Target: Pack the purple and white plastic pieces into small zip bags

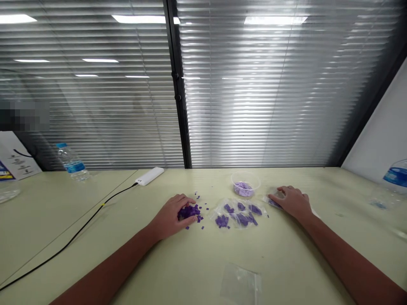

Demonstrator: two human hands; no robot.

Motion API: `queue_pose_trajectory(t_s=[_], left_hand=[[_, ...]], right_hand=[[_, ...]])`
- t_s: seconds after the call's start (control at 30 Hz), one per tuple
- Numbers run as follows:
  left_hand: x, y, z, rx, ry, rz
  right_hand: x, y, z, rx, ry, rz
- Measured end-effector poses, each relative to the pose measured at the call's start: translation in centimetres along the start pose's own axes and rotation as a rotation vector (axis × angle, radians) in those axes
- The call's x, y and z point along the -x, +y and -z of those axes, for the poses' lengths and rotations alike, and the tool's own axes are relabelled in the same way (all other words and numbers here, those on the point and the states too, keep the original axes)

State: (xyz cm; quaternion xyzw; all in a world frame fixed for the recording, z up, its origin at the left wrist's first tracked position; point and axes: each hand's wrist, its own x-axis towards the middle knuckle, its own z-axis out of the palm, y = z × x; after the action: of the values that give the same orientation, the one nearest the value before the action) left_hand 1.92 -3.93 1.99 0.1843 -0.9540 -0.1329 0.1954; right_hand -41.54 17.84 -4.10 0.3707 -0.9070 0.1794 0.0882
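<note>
Either side of the filled zip bags (241,219), loose purple pieces (190,212) are cupped by the left hand (170,218), a small bag (274,203) pressed under the right hand (294,202).

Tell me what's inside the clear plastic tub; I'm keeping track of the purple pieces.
The clear plastic tub holds a heap of pale purple bits, too small to tell apart. The heap hides the tub's floor.

Purple-filled bags (237,214), clear tub (245,184) between left hand (170,217) and right hand (294,202)
</note>
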Motion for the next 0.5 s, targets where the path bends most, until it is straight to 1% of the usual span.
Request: queue_pose_trajectory(t_s=[0.07, 0.13, 0.23, 0.3, 0.33, 0.43, 0.5], left_hand=[[0.02, -0.15, 0.18, -0.038, -0.019, 0.068], [0.06, -0.27, 0.24, -0.065, -0.035, 0.145], [0.14, -0.07, 0.13, -0.082, -0.04, 0.211], [0.18, 0.3, -0.02, -0.083, -0.035, 0.22], [0.2, 0.49, -0.09, -0.079, -0.036, 0.218], [0.25, 0.63, -0.1, -0.046, -0.035, 0.223], [0.27, 0.14, 0.14, -0.006, -0.02, 0.25]], right_hand=[[-0.01, -0.01, 0.17, -0.01, 0.028, 0.007], [0.01, -0.18, 0.42, -0.047, 0.1, 0.015], [-0.01, -0.49, 0.77, -0.148, 0.292, 0.037], [-0.06, -0.59, 0.89, -0.229, 0.407, 0.047], [-0.07, -0.6, 0.92, -0.276, 0.441, 0.043], [-0.06, -0.37, 0.98, -0.412, 0.471, 0.009], [-0.02, -0.07, 1.06, -0.494, 0.477, -0.022]])
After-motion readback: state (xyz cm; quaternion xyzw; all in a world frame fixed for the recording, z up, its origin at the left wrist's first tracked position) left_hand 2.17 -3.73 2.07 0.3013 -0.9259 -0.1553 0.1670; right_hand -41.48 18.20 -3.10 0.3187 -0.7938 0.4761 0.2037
